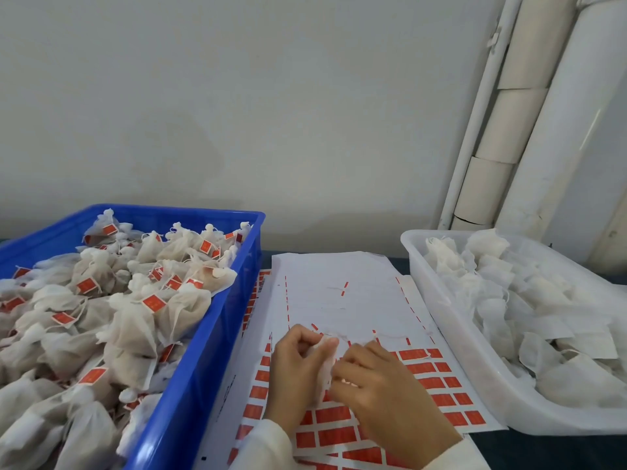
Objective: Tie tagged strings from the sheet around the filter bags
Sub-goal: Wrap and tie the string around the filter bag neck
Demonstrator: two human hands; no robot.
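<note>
A white filter bag (326,362) is held upright between both hands over the tag sheet (339,300). My left hand (295,368) grips the bag's upper left side with curled fingers. My right hand (380,395) pinches the bag from the right, low on its side. The sheet is white, with rows of red tags (431,371) on its near part and a bare stretch further back. A thin white string (390,336) lies on the sheet just beyond my right hand.
A blue crate (217,334) on the left is heaped with tied bags bearing red tags. A translucent white tub (475,361) on the right holds untied filter bags. Pale pipes (509,130) stand against the wall at the back right.
</note>
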